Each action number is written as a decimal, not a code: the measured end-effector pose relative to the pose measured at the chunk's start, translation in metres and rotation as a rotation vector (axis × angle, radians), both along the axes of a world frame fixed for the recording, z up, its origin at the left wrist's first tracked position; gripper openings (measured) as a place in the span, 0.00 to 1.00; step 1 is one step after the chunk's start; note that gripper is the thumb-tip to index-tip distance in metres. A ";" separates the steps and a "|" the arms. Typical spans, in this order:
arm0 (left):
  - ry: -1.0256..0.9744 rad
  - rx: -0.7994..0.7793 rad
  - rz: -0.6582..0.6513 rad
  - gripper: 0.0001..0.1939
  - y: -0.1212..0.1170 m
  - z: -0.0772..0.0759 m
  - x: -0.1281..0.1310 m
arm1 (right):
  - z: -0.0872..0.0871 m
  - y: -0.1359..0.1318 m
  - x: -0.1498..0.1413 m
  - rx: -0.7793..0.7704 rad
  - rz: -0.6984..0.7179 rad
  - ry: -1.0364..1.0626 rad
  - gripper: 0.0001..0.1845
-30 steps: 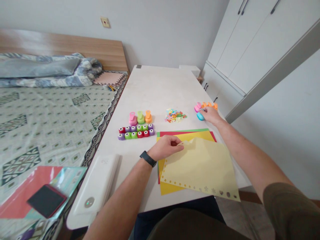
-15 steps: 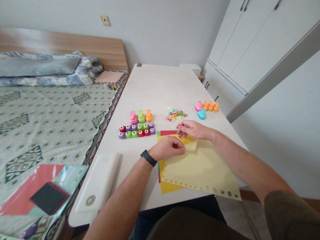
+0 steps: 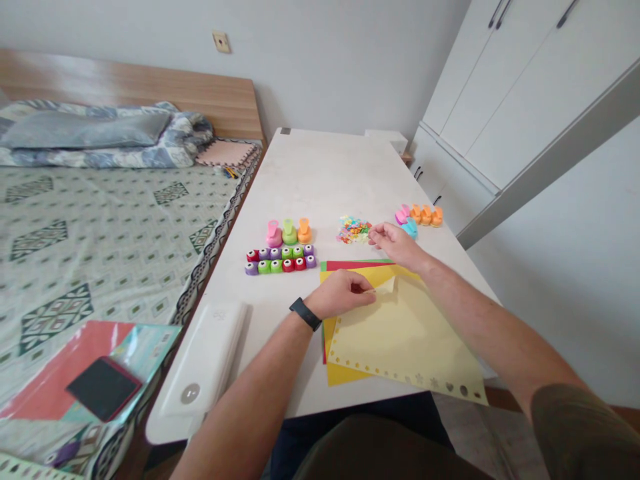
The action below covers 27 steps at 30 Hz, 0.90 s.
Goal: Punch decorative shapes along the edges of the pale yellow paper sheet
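Observation:
My left hand [image 3: 345, 293] is closed in a pinch on the upper-left edge of a pale yellow paper sheet [image 3: 410, 340], whose corner is lifted and bent. Small punched shapes line the sheet's left and near edges. Beneath it lie a deeper yellow sheet [image 3: 345, 377], a red sheet [image 3: 350, 265] and a bit of green paper. My right hand [image 3: 395, 241] hovers at the right side of a pile of small coloured paper cutouts [image 3: 352, 229]. Its thumb and fingertips are drawn together; anything between them is too small to make out.
Several small craft punches [image 3: 283, 260] stand in two rows at left, with three larger ones [image 3: 289, 233] behind. More punches [image 3: 425, 217] sit at the right edge. A white machine [image 3: 213, 353] lies front left. A phone [image 3: 104, 388] rests on the bed.
My right hand has moved away from the pale yellow sheet, forward to the pile of cutouts. My left hand keeps its pinch on the sheet. The camera view has shifted slightly.

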<state>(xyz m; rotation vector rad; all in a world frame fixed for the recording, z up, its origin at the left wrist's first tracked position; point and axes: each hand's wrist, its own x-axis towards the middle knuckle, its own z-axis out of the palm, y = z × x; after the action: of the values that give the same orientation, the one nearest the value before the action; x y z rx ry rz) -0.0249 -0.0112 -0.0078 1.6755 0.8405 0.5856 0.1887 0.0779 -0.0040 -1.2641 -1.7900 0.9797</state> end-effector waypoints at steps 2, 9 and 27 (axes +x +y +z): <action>0.003 0.035 0.075 0.15 0.001 -0.001 0.001 | 0.004 0.001 -0.008 0.008 0.010 -0.005 0.18; 0.052 0.113 0.185 0.17 0.003 -0.001 0.001 | 0.033 0.020 -0.065 0.075 0.103 -0.076 0.14; 0.002 0.121 0.235 0.09 0.004 -0.006 0.001 | 0.031 0.082 -0.255 0.215 0.202 -0.800 0.27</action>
<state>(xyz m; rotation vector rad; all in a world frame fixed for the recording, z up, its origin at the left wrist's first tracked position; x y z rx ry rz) -0.0234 -0.0071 -0.0137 1.6974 1.0291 0.8095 -0.0660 0.1604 0.0274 -1.4672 -2.5850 0.3562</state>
